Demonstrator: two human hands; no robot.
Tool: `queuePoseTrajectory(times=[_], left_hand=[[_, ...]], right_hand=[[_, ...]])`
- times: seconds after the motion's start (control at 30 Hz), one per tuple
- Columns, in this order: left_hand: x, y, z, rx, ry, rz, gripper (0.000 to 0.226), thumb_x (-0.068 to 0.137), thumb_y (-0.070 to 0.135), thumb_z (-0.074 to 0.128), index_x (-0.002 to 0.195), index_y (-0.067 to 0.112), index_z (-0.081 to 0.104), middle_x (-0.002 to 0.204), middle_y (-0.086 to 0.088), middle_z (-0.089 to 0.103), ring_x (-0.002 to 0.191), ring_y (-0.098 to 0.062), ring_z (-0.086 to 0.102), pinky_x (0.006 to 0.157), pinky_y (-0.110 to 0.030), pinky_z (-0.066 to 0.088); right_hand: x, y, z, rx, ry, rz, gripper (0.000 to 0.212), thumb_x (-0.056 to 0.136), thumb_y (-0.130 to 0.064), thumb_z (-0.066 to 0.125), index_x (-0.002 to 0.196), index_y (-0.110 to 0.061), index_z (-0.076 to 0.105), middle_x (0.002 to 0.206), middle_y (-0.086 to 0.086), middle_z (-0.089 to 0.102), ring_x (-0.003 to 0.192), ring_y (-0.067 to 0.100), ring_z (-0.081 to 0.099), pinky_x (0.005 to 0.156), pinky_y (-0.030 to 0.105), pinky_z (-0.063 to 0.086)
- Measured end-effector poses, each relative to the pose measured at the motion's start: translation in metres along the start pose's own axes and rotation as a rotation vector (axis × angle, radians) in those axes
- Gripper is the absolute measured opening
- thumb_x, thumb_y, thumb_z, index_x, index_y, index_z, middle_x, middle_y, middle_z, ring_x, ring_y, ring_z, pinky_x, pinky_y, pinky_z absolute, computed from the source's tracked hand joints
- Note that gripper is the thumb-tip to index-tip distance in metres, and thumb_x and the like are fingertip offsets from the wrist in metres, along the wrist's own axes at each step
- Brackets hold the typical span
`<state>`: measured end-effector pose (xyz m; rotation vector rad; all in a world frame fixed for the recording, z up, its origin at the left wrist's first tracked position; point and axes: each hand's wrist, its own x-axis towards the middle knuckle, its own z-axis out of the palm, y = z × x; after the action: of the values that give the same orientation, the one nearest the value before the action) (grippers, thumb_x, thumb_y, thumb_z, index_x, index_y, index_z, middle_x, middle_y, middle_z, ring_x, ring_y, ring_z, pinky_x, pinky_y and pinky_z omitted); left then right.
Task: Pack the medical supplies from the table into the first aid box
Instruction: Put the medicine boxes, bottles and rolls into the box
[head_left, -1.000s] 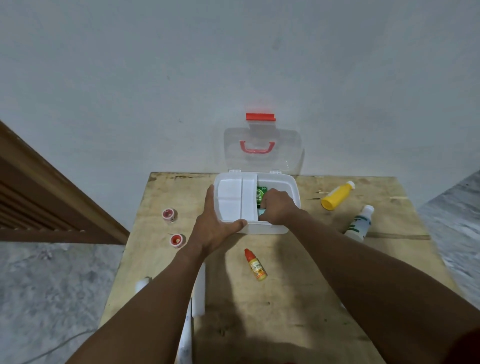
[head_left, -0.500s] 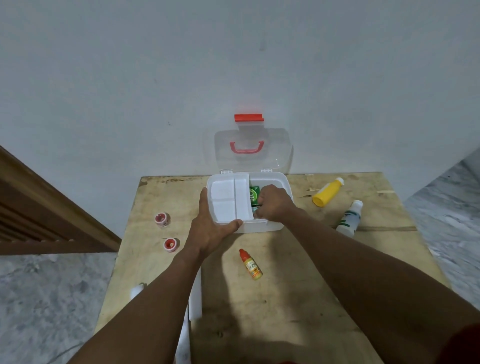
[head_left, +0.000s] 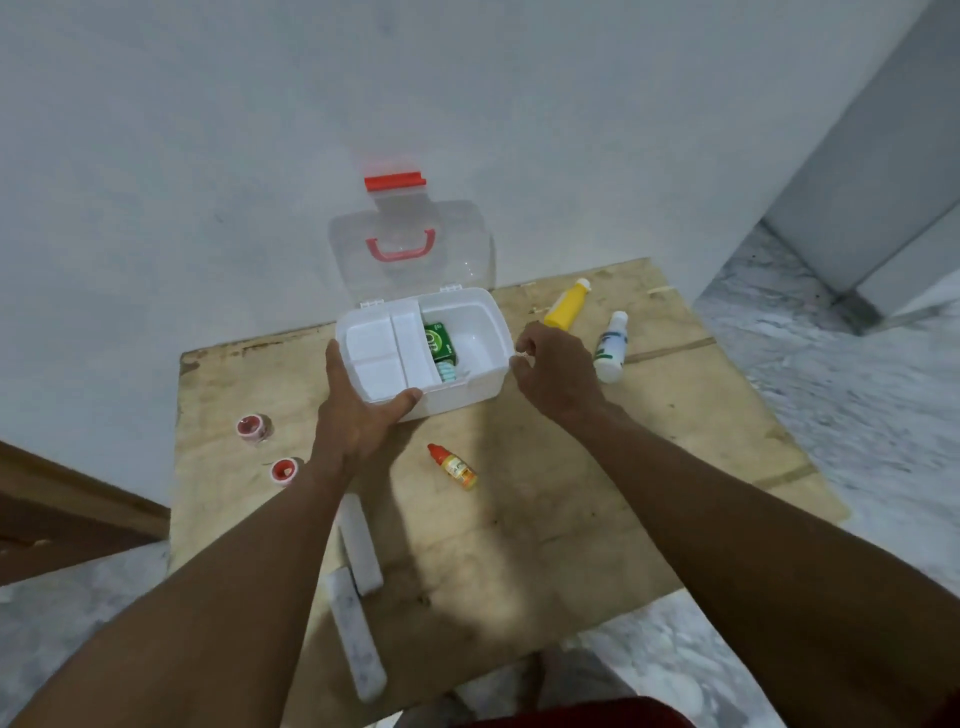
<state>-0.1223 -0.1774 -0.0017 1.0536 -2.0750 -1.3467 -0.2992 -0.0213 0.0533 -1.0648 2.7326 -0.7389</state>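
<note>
Gripping the near left corner of the first aid box (head_left: 457, 387), the left hand (head_left: 358, 415) has its fingers closed on the white rim. The right hand (head_left: 553, 371) hovers just right of the box, fingers loosely curled and empty. Inside lies a green packet (head_left: 439, 340). The yellow bottle (head_left: 567, 305), white bottle (head_left: 612, 347) and small dropper bottle (head_left: 453, 466) lie on the counter (head_left: 545, 519).

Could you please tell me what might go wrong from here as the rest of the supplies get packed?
The white tray fills the box's left side, so the yellow bottle and white bottle may not fit beside the green packet. The open lid stands near the wall and could drop shut. The right hand could knock the lying bottles rolling.
</note>
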Motion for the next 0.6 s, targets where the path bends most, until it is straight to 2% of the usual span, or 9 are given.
queuePoseTrajectory(times=[0.07,0.17,0.3,0.43,0.5,0.6], left_hand=[[-0.003,0.003,0.000,0.010,-0.002,-0.013,0.099,0.076,0.032,0.084,0.149,0.026,0.018,0.134,0.009,0.044,0.117,-0.013,0.044,0.100,-0.040,0.042],[-0.006,0.008,0.000,0.023,0.016,-0.030,0.099,0.078,0.030,0.083,0.151,0.026,0.016,0.144,0.002,0.044,0.125,-0.025,0.045,0.099,-0.038,0.038],[-0.006,0.009,0.000,0.056,0.010,-0.043,0.102,0.078,0.032,0.082,0.153,0.025,0.014,0.151,-0.002,0.038,0.135,-0.031,0.040,0.107,-0.044,0.036],[-0.003,0.006,-0.001,0.086,0.001,-0.079,0.106,0.076,0.038,0.083,0.154,0.028,0.011,0.152,-0.003,0.038,0.135,-0.034,0.041,0.110,-0.050,0.037],[-0.003,0.005,-0.001,0.090,-0.003,-0.091,0.106,0.075,0.040,0.083,0.153,0.029,0.012,0.152,-0.003,0.038,0.135,-0.034,0.041,0.109,-0.051,0.037],[-0.003,0.004,0.000,0.091,0.000,-0.079,0.105,0.075,0.040,0.083,0.152,0.030,0.014,0.150,-0.002,0.038,0.134,-0.032,0.041,0.109,-0.052,0.038]], right_hand=[[-0.017,0.019,-0.004,-0.054,-0.043,0.022,0.021,0.089,-0.022,0.063,0.107,-0.011,0.063,0.106,0.012,0.067,0.097,0.030,0.063,0.077,0.032,0.045],[-0.039,0.049,-0.012,-0.163,-0.138,0.077,0.030,0.089,-0.027,0.064,0.115,-0.013,0.060,0.109,0.012,0.064,0.101,0.029,0.062,0.078,0.033,0.046],[-0.062,0.085,-0.025,-0.301,-0.301,0.115,0.049,0.087,-0.034,0.069,0.128,-0.014,0.052,0.123,0.013,0.057,0.115,0.032,0.054,0.094,0.041,0.047],[-0.081,0.111,-0.037,-0.344,-0.439,0.168,0.071,0.080,-0.035,0.077,0.139,-0.014,0.043,0.134,0.013,0.048,0.125,0.034,0.045,0.102,0.045,0.044],[-0.088,0.123,-0.039,-0.377,-0.491,0.161,0.073,0.079,-0.031,0.077,0.139,-0.011,0.042,0.136,0.014,0.047,0.125,0.034,0.044,0.101,0.044,0.044],[-0.095,0.135,-0.037,-0.469,-0.491,0.101,0.060,0.083,-0.019,0.071,0.135,-0.007,0.043,0.134,0.017,0.048,0.122,0.034,0.046,0.098,0.040,0.043]])
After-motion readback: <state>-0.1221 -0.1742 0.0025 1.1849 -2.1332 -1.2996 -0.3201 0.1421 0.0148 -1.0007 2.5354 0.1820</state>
